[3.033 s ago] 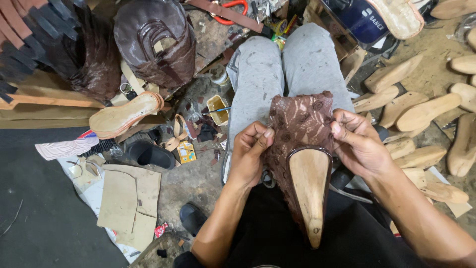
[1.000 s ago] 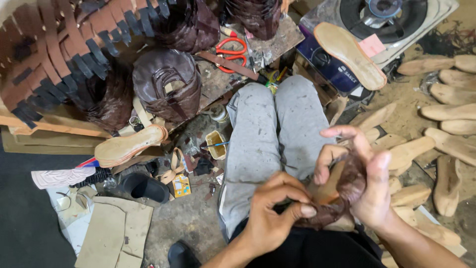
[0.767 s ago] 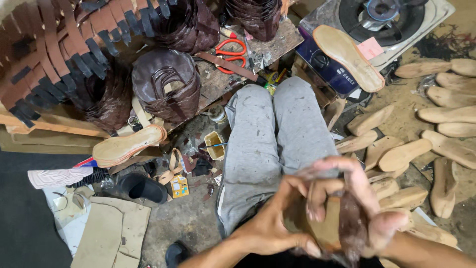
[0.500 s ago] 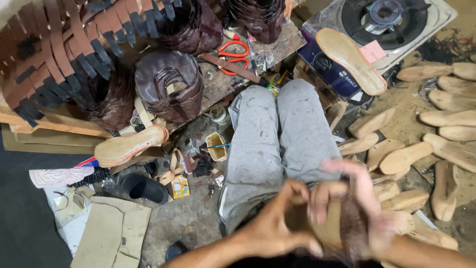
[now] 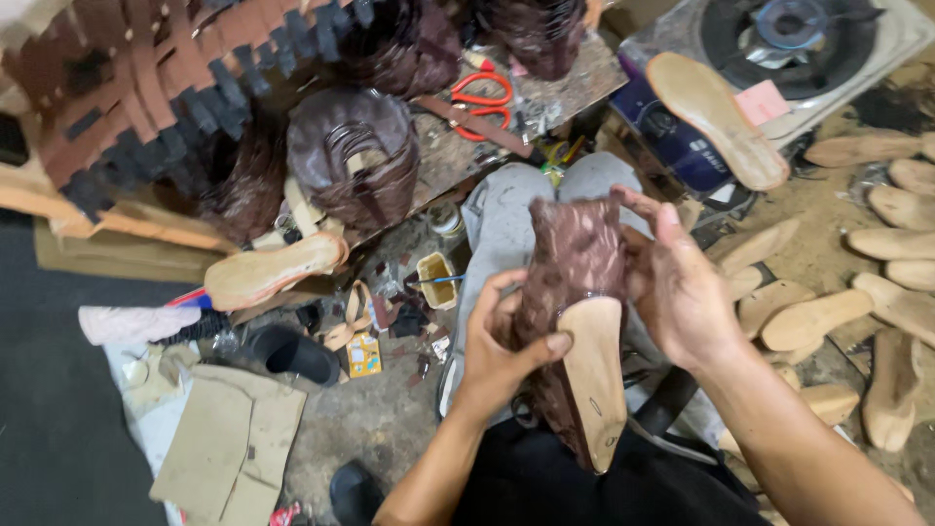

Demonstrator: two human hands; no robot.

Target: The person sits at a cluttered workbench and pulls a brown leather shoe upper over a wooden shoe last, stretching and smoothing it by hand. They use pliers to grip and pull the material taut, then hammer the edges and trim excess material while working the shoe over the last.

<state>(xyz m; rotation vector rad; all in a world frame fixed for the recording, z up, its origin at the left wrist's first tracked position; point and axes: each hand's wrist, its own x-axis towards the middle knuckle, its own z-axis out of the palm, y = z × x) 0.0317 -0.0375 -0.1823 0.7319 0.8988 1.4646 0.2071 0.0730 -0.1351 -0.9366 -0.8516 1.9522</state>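
I hold a wooden shoe last [image 5: 592, 375] wrapped in brown patterned leather [image 5: 573, 255] over my lap, sole side up and toe pointing toward me. My left hand [image 5: 502, 343] grips its left side, thumb pressed on the edge of the wooden sole. My right hand [image 5: 680, 282] clasps the right side, fingers curled over the leather at the far end. My legs in grey trousers [image 5: 506, 224] lie beneath.
Several bare wooden lasts [image 5: 813, 317] lie on the floor at right. A gas stove [image 5: 799, 39] with a tan insole [image 5: 716, 117] stands at back right. Red scissors [image 5: 482, 97], brown woven uppers [image 5: 351, 156], a glue pot [image 5: 435, 280] and cardboard pieces [image 5: 229, 448] lie left.
Three seconds ago the last lay sole-up in my lap. I then turned it over between both hands, and now it is sole-up again, held higher with the leather pulled over it.
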